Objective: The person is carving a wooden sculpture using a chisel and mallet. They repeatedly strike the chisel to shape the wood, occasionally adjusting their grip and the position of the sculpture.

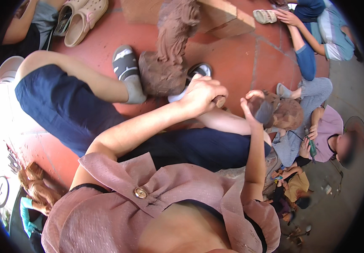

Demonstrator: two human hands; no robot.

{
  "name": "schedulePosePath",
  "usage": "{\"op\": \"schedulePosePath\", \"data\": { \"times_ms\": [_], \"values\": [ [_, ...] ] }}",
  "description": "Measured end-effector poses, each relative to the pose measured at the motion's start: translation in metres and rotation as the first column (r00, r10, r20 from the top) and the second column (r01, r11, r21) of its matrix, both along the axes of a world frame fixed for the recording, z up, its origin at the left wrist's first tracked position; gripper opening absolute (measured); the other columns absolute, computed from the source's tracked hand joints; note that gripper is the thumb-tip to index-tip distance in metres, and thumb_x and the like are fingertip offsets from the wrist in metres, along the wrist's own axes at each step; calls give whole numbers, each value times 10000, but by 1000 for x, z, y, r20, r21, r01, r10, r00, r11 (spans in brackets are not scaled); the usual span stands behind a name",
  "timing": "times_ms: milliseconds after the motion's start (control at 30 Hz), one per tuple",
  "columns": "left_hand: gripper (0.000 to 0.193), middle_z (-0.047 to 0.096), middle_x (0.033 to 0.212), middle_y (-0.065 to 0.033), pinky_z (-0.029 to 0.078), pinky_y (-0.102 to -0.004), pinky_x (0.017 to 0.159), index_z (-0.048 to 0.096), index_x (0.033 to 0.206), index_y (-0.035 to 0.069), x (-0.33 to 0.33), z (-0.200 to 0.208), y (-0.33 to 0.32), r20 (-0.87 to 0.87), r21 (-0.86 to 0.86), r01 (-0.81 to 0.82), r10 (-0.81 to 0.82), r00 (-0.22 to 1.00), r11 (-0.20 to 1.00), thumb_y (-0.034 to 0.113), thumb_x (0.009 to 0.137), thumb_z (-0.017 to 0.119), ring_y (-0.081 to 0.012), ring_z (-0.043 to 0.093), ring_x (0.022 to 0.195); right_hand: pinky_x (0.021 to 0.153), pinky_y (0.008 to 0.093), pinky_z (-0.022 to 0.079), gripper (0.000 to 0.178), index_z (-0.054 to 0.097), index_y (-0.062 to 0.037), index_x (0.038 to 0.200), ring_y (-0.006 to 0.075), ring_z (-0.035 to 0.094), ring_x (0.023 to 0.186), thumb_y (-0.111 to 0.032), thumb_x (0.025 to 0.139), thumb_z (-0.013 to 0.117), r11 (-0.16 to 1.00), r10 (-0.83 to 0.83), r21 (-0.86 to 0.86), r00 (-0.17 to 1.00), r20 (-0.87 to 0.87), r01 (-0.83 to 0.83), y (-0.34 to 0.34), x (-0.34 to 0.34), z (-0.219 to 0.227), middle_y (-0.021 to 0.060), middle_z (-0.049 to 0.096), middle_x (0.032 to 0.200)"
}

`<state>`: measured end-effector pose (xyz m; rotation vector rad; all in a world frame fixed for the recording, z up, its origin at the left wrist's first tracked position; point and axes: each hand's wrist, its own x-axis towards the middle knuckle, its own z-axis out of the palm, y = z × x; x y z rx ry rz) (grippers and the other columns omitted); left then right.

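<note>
My left hand [203,96] is closed around a tool with a round wooden handle [219,101]. The handle's butt points right, and the tool's other end is hidden by the hand. To the right, my right hand [250,106] grips a dark grey, blurred mallet-like block [262,110], apart from the handle's butt. In front of my left hand stands a brown carved figure [175,38] on a rough, rounded base [161,76]. The base sits between my feet. Folds and ridges are cut into the figure's surface.
Pale wooden blocks [228,17] lie behind the carving on red floor tiles [228,55]. Beige clogs [85,21] sit far left. Another brown carved piece [289,114] is at right, near a person in a pink top [329,126] holding a green tool [312,147]. Other people sit around.
</note>
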<state>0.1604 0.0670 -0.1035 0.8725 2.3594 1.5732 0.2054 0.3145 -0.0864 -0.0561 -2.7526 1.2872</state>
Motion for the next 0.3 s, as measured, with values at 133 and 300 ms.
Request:
{"op": "schedulePosePath", "data": {
  "times_ms": [133, 300],
  "values": [
    [158, 627, 771, -32, 417, -391, 722, 673, 829, 158, -3, -6, 9, -64, 100, -137, 144, 988, 985, 66, 700, 667, -255, 602, 797, 665, 300, 474, 204, 550, -80, 843, 176, 575, 751, 35, 716, 661, 986, 165, -14, 986, -12, -165, 0, 0, 11, 61, 570, 794],
    [276, 686, 853, -50, 431, -381, 906, 684, 910, 168, -23, -19, 5, 180, 166, -60, 29, 983, 984, 133, 644, 747, -272, 645, 960, 977, 401, 411, 285, 601, -93, 785, 313, 595, 1077, -101, 527, 723, 917, 97, 373, 986, 136, -142, -4, -13, 5, 165, 659, 986]
  ]
}}
